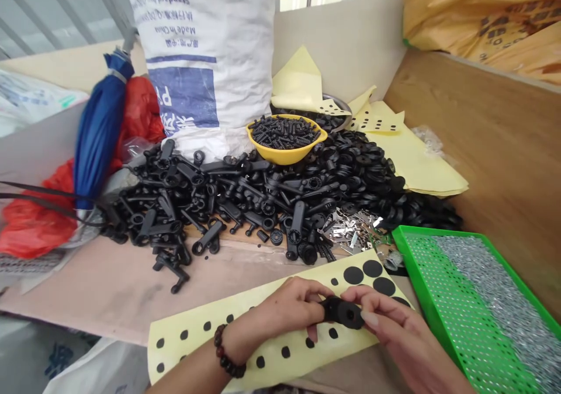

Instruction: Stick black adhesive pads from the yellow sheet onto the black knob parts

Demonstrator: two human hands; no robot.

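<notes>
Between both hands is a small black plastic part with a round end and a hole in it. My left hand, with a beaded bracelet at the wrist, pinches its left end. The fingertips of my right hand hold the round end from the right side. Beneath the hands lies a yellow backing sheet bearing rows of small black dot stickers and several larger black discs near its right end.
A heap of black plastic parts spreads behind the sheet, with metal clips at its right. A yellow bowl of black screw-like pieces stands behind. At right is a green tray of small metal pieces; a blue umbrella leans left.
</notes>
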